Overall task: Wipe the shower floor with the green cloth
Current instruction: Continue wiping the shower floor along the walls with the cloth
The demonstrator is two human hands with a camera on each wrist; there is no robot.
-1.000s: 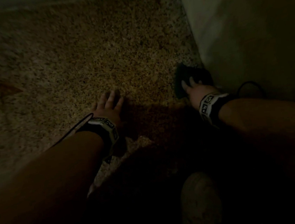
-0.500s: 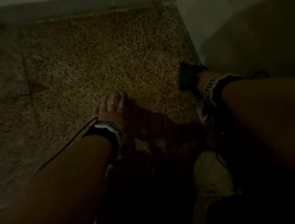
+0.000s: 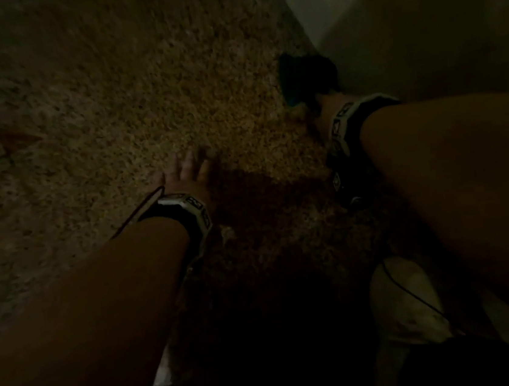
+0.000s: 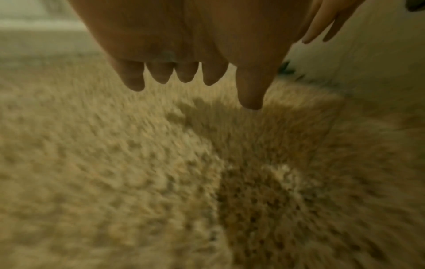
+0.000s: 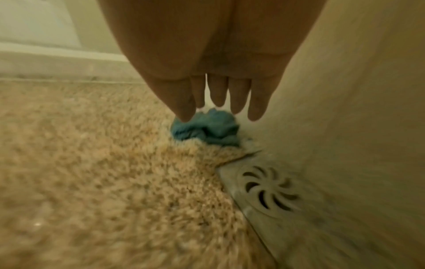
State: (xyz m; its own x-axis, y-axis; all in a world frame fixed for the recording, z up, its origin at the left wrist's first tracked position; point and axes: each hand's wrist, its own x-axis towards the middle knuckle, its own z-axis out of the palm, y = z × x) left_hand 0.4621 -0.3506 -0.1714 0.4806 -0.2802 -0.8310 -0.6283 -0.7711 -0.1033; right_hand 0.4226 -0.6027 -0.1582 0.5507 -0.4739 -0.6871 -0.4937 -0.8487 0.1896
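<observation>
While the light stays dim over the speckled shower floor (image 3: 146, 87), the green cloth (image 5: 205, 128) sits bunched in a crumpled heap right where the floor meets the pale wall (image 5: 358, 102), on the right side of the stall. The right hand (image 5: 214, 72) reaches toward it with fingers (image 5: 217, 92) straight and close together; in the right wrist view the fingertips point down at the cloth, the thumb tip overlapping its near edge, though whether they touch it I cannot tell. From the head camera the cloth (image 3: 293, 83) shows only as a dark teal patch just beyond that right hand (image 3: 324, 107), tight against the wall. Just nearer than the cloth, a round drain cover (image 5: 268, 191) with curved slots lies in a pale strip beside the wall. Over on the other side, the left hand (image 3: 186, 176) is out over the middle of the floor, fingers straight and slightly spread, holding nothing; the left wrist view has its fingertips (image 4: 135, 80) just above the blurred pebbled floor. Both wrists wear black-and-white camera bands (image 3: 191, 209).
</observation>
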